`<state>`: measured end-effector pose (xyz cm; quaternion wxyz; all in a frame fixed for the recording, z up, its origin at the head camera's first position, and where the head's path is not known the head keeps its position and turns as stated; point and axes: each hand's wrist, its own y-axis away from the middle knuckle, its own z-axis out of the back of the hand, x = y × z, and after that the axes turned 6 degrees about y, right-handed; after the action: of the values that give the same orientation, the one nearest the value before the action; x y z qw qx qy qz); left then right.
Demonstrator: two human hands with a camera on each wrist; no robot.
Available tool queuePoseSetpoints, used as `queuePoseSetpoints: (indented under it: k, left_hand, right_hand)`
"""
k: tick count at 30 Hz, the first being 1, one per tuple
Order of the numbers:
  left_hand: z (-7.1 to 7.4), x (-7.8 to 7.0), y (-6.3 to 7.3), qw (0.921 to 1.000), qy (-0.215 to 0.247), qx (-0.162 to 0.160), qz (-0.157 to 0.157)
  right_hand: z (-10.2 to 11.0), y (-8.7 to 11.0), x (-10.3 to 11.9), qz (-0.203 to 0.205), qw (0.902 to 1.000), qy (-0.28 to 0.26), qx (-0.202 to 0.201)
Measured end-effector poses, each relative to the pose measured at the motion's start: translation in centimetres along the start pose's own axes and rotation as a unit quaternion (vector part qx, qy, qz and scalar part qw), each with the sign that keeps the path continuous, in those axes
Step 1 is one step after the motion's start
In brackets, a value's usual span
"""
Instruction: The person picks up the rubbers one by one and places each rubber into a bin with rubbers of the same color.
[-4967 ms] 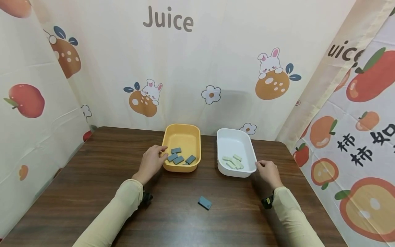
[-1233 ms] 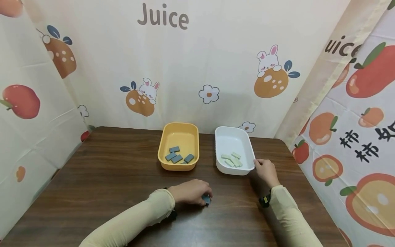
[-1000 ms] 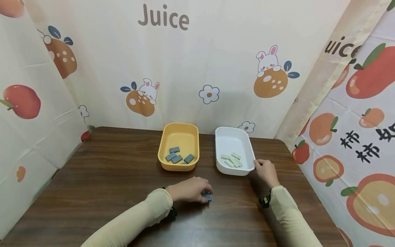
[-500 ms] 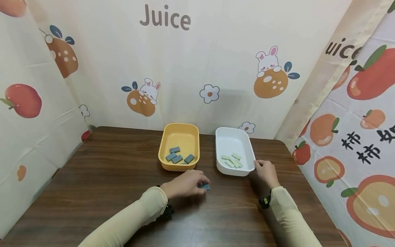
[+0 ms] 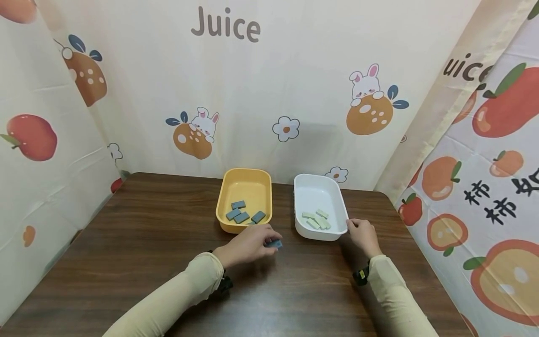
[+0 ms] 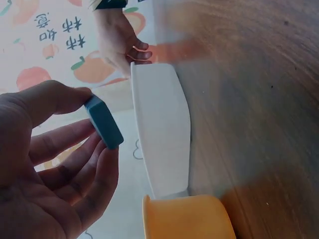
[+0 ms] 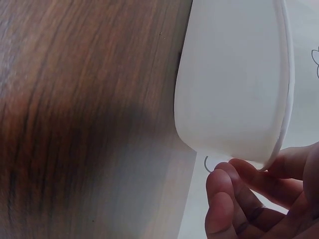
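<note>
My left hand pinches a small blue-grey rectangular block between thumb and fingertips, held above the table just in front of the yellow bin. In the yellow bin lie several similar blue-grey blocks. My right hand holds the near right corner of the white bin's rim between thumb and fingers. Several pale green blocks lie at the near end inside the white bin. The right wrist view shows the fingers at the white bin's corner.
Both bins stand side by side towards the back of the dark wooden table, with a gap between them. Behind it hangs a fruit-printed curtain, and more printed cloth closes off both sides.
My left hand went from the yellow bin's side to the lone block on the table, took hold of it, and has carried it back towards the yellow bin. My right hand stays at the white bin.
</note>
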<state>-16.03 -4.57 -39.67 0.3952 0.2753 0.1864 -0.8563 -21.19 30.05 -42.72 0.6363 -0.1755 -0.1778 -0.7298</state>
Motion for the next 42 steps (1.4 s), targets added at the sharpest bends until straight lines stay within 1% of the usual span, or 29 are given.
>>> queuePoseSetpoints:
  k: [6,9,11,16,18,20,25,29,32,42]
  left_hand:
    - [0.3,0.4,0.2,0.9988,0.033,-0.03,0.02]
    - [0.5,0.7,0.2,0.9978,0.038,-0.047,0.027]
    - [0.7,0.9,0.1,0.9973,0.031,-0.06,0.027]
    - [1.1,1.6,-0.1,0.9949,-0.002,-0.101,0.01]
    - [1.3,1.8,-0.2,0.9934,-0.005,-0.115,0.008]
    - [1.5,2.0,-0.2,0.9921,-0.001,-0.125,0.011]
    - [2.0,2.6,-0.4,0.9887,0.012,-0.145,0.038]
    - [2.6,3.0,-0.6,0.9859,0.009,-0.162,0.042]
    - [3.1,3.3,-0.8,0.9849,0.002,-0.167,0.045]
    - [4.3,5.2,-1.9,0.9842,-0.005,-0.159,0.077]
  right_hand:
    - [-0.1,0.0,-0.1,0.001,1.0,-0.001,-0.002]
    - [-0.1,0.0,-0.2,0.002,1.0,0.001,-0.003]
    - [-0.1,-0.1,-0.3,0.002,1.0,0.003,-0.005]
    - [-0.1,-0.1,-0.3,-0.004,1.0,0.004,-0.003]
    - [0.0,-0.1,-0.2,-0.004,1.0,0.004,-0.003]
    - [0.1,-0.1,-0.1,-0.001,1.0,0.006,-0.005]
    - [0.3,0.0,0.2,0.009,0.9999,0.006,-0.007]
    - [0.3,0.1,0.3,0.008,0.9999,0.006,-0.009]
    - [0.3,0.1,0.2,0.01,0.9998,0.007,-0.013]
    - [0.0,0.2,0.1,0.006,0.9999,-0.001,-0.008]
